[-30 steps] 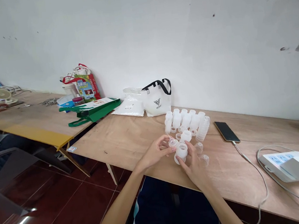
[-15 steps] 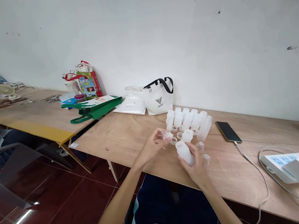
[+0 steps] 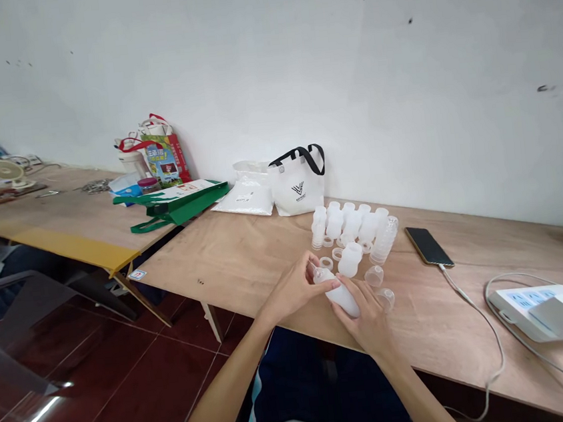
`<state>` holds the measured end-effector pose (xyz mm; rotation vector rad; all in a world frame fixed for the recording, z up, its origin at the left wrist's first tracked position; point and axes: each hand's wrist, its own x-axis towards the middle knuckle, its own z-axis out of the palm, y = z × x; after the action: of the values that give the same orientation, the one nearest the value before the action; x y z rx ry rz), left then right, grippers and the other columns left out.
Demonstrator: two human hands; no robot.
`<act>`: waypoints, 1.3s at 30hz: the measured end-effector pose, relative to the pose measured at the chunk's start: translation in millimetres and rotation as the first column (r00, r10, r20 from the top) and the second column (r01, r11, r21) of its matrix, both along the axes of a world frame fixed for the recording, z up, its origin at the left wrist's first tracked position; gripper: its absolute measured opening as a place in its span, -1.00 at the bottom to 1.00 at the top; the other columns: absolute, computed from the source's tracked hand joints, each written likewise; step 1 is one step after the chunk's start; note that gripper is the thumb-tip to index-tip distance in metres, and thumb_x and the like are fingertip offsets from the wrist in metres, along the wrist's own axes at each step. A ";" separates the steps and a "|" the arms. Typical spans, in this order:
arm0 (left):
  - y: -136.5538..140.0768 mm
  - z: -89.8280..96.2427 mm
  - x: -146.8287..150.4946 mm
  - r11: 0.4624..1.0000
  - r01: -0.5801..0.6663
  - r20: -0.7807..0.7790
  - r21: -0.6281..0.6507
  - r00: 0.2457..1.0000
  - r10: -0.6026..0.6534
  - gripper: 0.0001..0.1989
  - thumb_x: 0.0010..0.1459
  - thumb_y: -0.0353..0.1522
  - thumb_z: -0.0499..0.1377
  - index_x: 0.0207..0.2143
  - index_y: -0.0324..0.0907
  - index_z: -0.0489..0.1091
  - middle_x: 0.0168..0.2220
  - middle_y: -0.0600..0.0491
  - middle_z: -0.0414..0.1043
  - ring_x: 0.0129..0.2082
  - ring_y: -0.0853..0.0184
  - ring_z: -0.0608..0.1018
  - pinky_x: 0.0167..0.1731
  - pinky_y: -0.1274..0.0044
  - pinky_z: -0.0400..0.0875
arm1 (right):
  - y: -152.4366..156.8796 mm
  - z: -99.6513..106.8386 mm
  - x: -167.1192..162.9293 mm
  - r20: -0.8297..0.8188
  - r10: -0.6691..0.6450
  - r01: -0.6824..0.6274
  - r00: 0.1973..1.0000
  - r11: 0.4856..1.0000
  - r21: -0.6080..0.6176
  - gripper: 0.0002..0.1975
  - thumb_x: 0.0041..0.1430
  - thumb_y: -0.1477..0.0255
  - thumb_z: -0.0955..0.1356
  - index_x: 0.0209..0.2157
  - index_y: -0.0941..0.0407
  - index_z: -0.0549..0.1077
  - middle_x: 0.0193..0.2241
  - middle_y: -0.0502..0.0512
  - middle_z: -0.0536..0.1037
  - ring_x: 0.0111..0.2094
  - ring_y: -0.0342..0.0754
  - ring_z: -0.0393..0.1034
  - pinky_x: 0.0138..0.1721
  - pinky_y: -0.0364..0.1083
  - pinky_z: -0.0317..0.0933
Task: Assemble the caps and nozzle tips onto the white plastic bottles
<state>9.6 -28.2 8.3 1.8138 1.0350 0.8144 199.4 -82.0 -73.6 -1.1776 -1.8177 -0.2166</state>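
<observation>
My right hand (image 3: 367, 315) is wrapped around a frosted white baby bottle (image 3: 346, 301), tilted with its mouth toward my left hand. With the fingers of my left hand (image 3: 297, 286) I grip a translucent nipple top (image 3: 321, 274) against the bottle's mouth; whether it is threaded on, I cannot tell. Just behind stands another frosted bottle (image 3: 350, 260). Beside it lie translucent rings (image 3: 326, 263). Two clear domed caps (image 3: 374, 276) rest to the right of my right hand.
Several frosted bottles (image 3: 348, 216) stand in a row at the back, beside stacked clear caps (image 3: 384, 240). A phone (image 3: 429, 246) on a cable and a white box (image 3: 548, 310) lie right. Behind are a white tote bag (image 3: 299, 185), a plastic packet (image 3: 247, 198) and a green bag (image 3: 185, 207).
My left hand has brought the nipple top over to the bottle's mouth. The bottle has tipped further left in my right hand, and both hands now meet at it.
</observation>
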 end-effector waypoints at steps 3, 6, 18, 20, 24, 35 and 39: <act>-2.6 2.1 0.6 0.999 -0.022 -0.061 0.029 0.998 0.023 -0.49 0.05 0.07 0.31 -0.24 -0.11 0.29 -0.45 0.20 0.32 -0.44 0.39 0.35 -0.45 0.55 0.18 | -0.1 -0.8 0.4 0.051 0.009 -0.011 0.999 0.999 0.046 -0.47 0.31 0.49 0.37 0.27 -0.01 0.31 -0.01 0.18 0.61 -0.06 0.15 0.54 -0.10 0.14 0.46; -4.8 3.3 2.8 0.999 -0.033 -0.064 0.010 0.997 0.033 -0.48 0.04 0.09 0.30 -0.30 -0.12 0.23 -0.47 0.21 0.29 -0.46 0.41 0.31 -0.47 0.56 0.14 | 0.2 -2.1 1.1 0.104 -0.009 -0.002 0.995 0.995 0.105 -0.51 0.30 0.52 0.38 0.23 0.05 0.33 -0.04 0.21 0.61 -0.09 0.13 0.55 -0.15 0.10 0.46; -1.0 -17.6 18.6 0.989 -0.008 0.084 -0.147 0.996 0.021 -0.49 0.14 0.10 0.22 -0.28 -0.11 0.17 -0.46 0.21 0.27 -0.50 0.44 0.34 -0.50 0.59 0.16 | -0.3 -4.4 0.7 0.097 -0.121 0.107 0.988 0.984 0.140 -0.58 0.32 0.46 0.37 0.18 0.10 0.30 -0.07 0.27 0.60 -0.07 0.17 0.54 -0.16 0.08 0.45; -1.6 -18.6 20.9 0.995 -0.011 0.126 -0.097 0.992 0.023 -0.52 0.17 0.07 0.23 -0.26 -0.11 0.19 -0.44 0.20 0.27 -0.46 0.43 0.34 -0.46 0.59 0.19 | -0.4 -5.3 0.3 0.040 -0.071 0.068 0.997 0.994 0.085 -0.55 0.32 0.41 0.38 0.19 0.10 0.27 -0.05 0.28 0.60 -0.02 0.17 0.54 -0.14 0.09 0.46; 0.1 -20.0 21.9 0.999 -0.001 0.160 -0.039 0.987 0.007 -0.56 0.16 0.02 0.27 -0.27 -0.13 0.25 -0.35 0.16 0.33 -0.35 0.39 0.39 -0.36 0.57 0.26 | -1.8 -7.2 0.1 -0.083 -0.025 0.019 0.996 0.997 -0.072 -0.56 0.32 0.29 0.38 0.17 0.08 0.29 0.02 0.28 0.59 -0.01 0.18 0.57 -0.12 0.10 0.48; 8.4 -7.7 10.1 0.980 0.190 0.360 -0.061 0.920 -0.157 -0.58 0.01 -0.19 0.44 -0.13 -0.17 0.48 -0.13 0.00 0.51 -0.18 0.30 0.52 -0.20 0.51 0.41 | -11.0 20.4 -3.2 -0.518 0.097 -0.352 0.850 0.836 -0.421 -0.68 0.40 0.17 0.25 0.05 0.02 0.40 -0.10 0.10 0.64 -0.16 0.06 0.58 -0.20 -0.02 0.44; 9.4 -4.6 3.8 0.968 0.218 0.389 -0.124 0.908 -0.155 -0.60 0.05 -0.17 0.42 -0.11 -0.19 0.52 -0.14 -0.02 0.56 -0.15 0.27 0.56 -0.14 0.49 0.43 | -13.7 30.5 -2.1 -0.424 0.083 -0.282 0.902 0.856 -0.432 -0.64 0.36 0.16 0.33 0.10 -0.01 0.40 -0.07 0.08 0.63 -0.12 0.05 0.57 -0.16 -0.03 0.42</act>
<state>13.4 -18.8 3.7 1.5109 0.6471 0.8873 197.4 -95.6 -43.2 -1.2564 -1.6474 0.5926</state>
